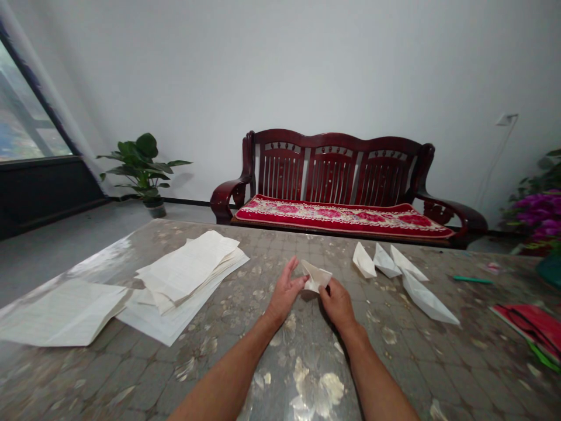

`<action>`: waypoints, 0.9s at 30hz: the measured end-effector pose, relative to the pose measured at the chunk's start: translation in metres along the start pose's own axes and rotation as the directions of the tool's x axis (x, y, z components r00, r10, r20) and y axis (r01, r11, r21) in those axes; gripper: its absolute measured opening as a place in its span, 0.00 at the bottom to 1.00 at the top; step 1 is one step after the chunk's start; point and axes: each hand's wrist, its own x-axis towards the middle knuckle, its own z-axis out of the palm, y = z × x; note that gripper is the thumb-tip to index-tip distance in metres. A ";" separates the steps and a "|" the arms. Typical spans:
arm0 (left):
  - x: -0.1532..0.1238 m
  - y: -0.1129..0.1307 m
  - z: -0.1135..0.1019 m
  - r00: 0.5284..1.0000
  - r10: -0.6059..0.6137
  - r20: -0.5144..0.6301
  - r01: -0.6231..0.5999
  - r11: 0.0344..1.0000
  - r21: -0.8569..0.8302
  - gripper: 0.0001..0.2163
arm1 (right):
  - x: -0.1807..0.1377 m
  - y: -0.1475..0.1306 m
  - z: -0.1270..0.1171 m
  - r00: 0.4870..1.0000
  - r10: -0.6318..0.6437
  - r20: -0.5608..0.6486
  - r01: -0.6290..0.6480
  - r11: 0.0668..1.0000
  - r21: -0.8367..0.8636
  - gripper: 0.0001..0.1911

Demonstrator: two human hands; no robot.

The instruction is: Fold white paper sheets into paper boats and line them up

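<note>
A small folded piece of white paper [316, 277], with a pointed upper left corner, is held up just above the table between my hands. My right hand [338, 305] pinches its lower right side, the thumb and fingers closed on it. At its left edge, my left hand [283, 297] has its fingers stretched out and apart from the thumb, whose tip touches the paper. The underside of the fold is hidden. To the right lie several folded paper boats, among them a large one [429, 299] and a smaller one [363, 261].
Left on the patterned table [210, 362] lie a stack of paper sheets [188, 269] and another folded sheet [61, 313]. A green pen [472, 280] and a red item [537, 327] are at right. Behind stand a wooden bench [331, 169] and a potted plant [142, 166].
</note>
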 end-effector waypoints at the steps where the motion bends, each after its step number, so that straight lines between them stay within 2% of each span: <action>1: -0.001 -0.001 0.001 1.000 0.016 0.000 -0.016 1.000 -0.001 0.35 | 0.001 0.001 0.000 1.000 0.025 0.002 -0.025 1.000 0.015 0.16; 5: -0.003 -0.007 0.005 0.998 0.037 -0.041 -0.036 0.999 0.030 0.31 | 0.003 0.002 -0.001 0.994 0.110 0.007 -0.111 0.991 0.071 0.17; 10: -0.007 -0.013 0.010 1.000 -0.002 0.003 0.002 0.990 0.141 0.27 | 0.004 0.003 -0.001 0.987 0.158 0.018 -0.159 0.979 0.130 0.18; 15: -0.006 -0.014 0.012 0.999 0.032 -0.003 -0.031 0.983 0.181 0.25 | 0.004 0.003 -0.001 0.981 0.192 0.034 -0.195 0.971 0.141 0.18; 22: -0.003 -0.014 0.012 0.989 0.145 -0.019 -0.133 0.942 0.308 0.19 | 0.007 -0.001 0.000 0.969 0.242 0.050 -0.247 0.959 0.136 0.19; 27: 0.000 -0.011 0.011 0.952 0.298 -0.067 -0.239 0.865 0.442 0.09 | 0.007 -0.009 0.000 0.971 0.235 0.049 -0.238 0.967 0.085 0.15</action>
